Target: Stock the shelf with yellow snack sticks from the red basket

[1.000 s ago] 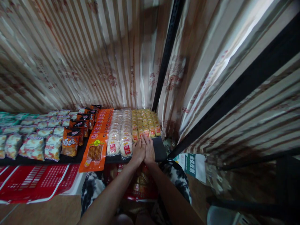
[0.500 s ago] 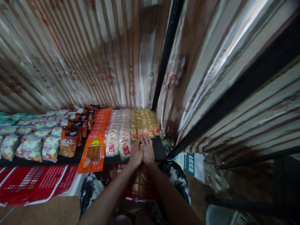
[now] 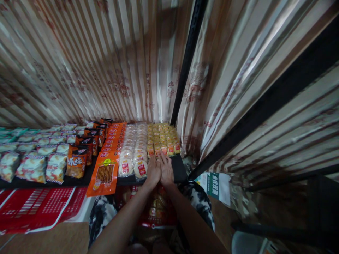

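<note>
Yellow snack packs [image 3: 162,138], lower centre of frame: left hand [image 3: 153,171] and right hand [image 3: 166,170] flat, fingers extended, holding nothing, touching front row on shelf [image 3: 178,169].

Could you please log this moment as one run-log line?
left hand: flat, touching yellow packets | right hand: flat beside it | shelf: black

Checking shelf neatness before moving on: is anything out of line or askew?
Yes. The front orange snack packet hangs over the shelf edge, tilted, ahead of its row. Both hands rest by the yellow packets, which look neat.
</note>
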Demonstrator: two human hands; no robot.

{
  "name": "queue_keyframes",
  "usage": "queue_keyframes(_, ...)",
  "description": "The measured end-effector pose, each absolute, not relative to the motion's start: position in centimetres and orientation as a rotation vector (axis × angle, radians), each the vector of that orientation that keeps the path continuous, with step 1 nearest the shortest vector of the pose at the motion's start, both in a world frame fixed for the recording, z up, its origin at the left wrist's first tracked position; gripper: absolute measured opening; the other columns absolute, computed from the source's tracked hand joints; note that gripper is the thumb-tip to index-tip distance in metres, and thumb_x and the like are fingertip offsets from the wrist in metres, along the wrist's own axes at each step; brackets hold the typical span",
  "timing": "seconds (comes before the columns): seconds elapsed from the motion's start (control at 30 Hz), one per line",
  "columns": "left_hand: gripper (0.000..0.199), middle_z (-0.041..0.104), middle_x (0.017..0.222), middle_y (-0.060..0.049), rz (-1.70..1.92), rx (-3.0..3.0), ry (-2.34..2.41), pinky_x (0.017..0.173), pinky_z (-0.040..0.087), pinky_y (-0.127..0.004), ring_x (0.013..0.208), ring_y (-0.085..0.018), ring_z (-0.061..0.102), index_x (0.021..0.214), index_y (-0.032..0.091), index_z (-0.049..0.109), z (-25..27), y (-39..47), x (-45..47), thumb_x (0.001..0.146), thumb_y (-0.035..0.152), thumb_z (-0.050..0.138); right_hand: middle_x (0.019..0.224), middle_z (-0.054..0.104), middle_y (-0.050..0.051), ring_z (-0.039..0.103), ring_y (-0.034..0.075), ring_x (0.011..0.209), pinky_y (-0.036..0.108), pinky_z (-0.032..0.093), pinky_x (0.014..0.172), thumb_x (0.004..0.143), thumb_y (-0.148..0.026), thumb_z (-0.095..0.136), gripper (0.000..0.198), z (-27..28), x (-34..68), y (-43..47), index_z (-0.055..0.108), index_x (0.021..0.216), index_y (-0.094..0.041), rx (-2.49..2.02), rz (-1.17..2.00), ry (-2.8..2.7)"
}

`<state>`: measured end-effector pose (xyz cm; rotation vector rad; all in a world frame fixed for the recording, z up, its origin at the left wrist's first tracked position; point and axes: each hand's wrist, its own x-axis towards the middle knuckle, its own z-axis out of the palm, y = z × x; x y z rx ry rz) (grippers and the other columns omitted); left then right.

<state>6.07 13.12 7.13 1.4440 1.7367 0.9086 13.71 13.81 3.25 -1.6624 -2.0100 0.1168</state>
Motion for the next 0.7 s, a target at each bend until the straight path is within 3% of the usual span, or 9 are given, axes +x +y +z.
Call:
queue_keyframes(0.17,0.046,0.029,0.142,-0.012,0.995,1.474,1.758,0.110,0.016,-0.038,0.133,-0.019,0.021,0.128,0.011,0.039,6.8,12.9,5.7,0.084,0.024,0.032,0.139,0.037,0.004,0.032,0.021,0.117,0.036,0.036,0.096,0.087,-0.019,0.033,0.046,3.2,13.6,13.7,0.038,0.132,-0.017,-1.669,0.108,-2.000)
queue_keyframes(0.33,0.042,0.037,0.138,-0.008,0.989,1.487,1.703,0.111,0.013,-0.037,0.133,-0.018,0.021,0.123,0.018,0.045,6.6,13.8,6.0,0.083,0.024,0.033,0.139,0.037,0.005,0.033,0.021,0.116,0.035,0.035,0.096,0.085,-0.018,0.037,0.046,3.1,13.7,13.8,0.039,0.131,-0.015,-1.664,0.086,-2.017)
queue_keyframes(0.53,0.045,0.036,0.138,-0.014,0.924,1.520,1.730,0.111,0.016,-0.037,0.131,-0.019,0.026,0.124,0.009,0.043,7.6,13.6,5.4,0.084,0.024,0.031,0.139,0.037,0.005,0.032,0.020,0.118,0.035,0.034,0.098,0.086,-0.019,0.037,0.045,3.4,13.6,13.8,0.040,0.131,-0.015,-1.691,0.085,-2.036)
queue_keyframes(0.7,0.041,0.037,0.138,-0.008,0.933,1.541,1.728,0.111,0.010,-0.039,0.132,-0.019,0.023,0.121,0.017,0.047,7.7,13.1,8.5,0.084,0.017,0.029,0.141,0.034,0.003,0.032,0.020,0.119,0.035,0.034,0.099,0.084,-0.018,0.038,0.049,3.4,13.5,13.7,0.036,0.133,-0.016,-1.702,0.126,-2.042)
